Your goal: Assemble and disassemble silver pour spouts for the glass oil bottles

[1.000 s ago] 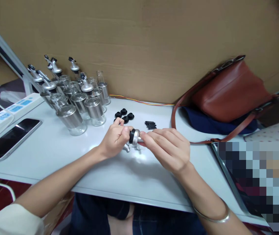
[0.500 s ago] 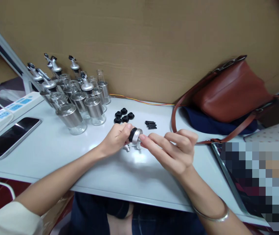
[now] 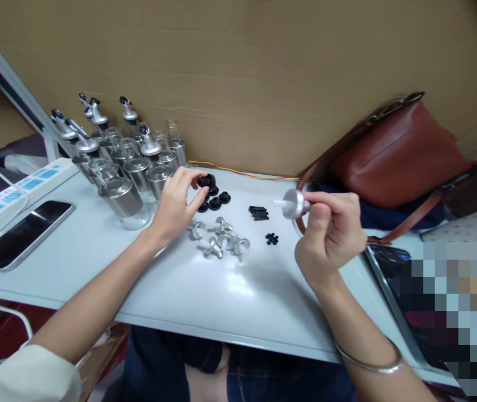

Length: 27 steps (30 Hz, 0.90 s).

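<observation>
My left hand (image 3: 175, 201) pinches a black ribbed stopper (image 3: 207, 181) between fingertips and thumb, just above a group of black stoppers (image 3: 215, 203) on the table. In my right hand (image 3: 331, 237) is a silver pourer top (image 3: 293, 204), held tilted in the air by its spout end. A thin whitish tube points left from it. Between the hands lie several loose silver pourer tops (image 3: 225, 241). Near the right hand are a row of small black sticks (image 3: 259, 213) and a cluster of tiny black pieces (image 3: 271, 239).
Glass bottles with metal sleeves (image 3: 123, 196), some topped with pourers, crowd the left back. A phone (image 3: 29, 231) and a power strip (image 3: 33, 184) lie at the left. A brown bag (image 3: 397, 156) and a dark flat panel with a metal edge (image 3: 382, 290) occupy the right.
My hands, earlier together on one silver-and-black piece, are now apart. The left has moved back with a black stopper; the right has moved right and up with a silver pourer top.
</observation>
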{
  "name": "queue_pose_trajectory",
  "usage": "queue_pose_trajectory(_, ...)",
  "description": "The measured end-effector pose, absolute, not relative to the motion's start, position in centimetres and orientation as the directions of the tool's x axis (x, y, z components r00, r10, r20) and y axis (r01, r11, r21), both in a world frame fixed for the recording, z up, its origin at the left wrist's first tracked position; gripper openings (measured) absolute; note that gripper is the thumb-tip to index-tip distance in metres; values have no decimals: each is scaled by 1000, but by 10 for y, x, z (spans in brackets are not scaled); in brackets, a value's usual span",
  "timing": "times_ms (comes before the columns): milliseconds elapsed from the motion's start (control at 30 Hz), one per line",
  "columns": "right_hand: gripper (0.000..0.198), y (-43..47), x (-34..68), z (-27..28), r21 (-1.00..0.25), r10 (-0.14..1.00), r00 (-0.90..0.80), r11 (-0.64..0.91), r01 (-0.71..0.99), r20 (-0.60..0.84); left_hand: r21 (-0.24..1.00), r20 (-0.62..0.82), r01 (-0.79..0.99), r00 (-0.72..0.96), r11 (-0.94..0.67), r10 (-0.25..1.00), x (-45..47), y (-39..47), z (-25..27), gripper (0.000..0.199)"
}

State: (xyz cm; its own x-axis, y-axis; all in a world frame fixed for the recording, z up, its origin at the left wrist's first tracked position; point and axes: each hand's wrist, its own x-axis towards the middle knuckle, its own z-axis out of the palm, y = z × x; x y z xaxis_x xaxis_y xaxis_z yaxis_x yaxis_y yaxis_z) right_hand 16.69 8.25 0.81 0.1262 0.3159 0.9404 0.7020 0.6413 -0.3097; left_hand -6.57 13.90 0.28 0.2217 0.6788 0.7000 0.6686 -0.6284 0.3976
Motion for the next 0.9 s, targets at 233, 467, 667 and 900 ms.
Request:
queue_pose_trajectory(233, 17, 81, 167, 7, -279, 350, 54, 634, 721, 935, 346, 434, 744, 413, -571, 801, -66, 139, -3, 23)
queue_pose_trajectory(467, 17, 82, 166, 8, -277, 357, 38, 647, 711, 933, 313, 215, 796, 472, -518, 855, -61, 143, -16, 22)
queue_pose_trajectory(667, 18, 81, 165, 8, -292, 381, 39, 635, 715, 924, 279, 227, 818, 453, -503, 862, -60, 143, -19, 25)
queue_pose_trajectory(900, 17, 81, 165, 8, -286, 392, 23, 627, 725, 919, 341, 204, 819, 415, -461, 887, -58, 139, -16, 22)
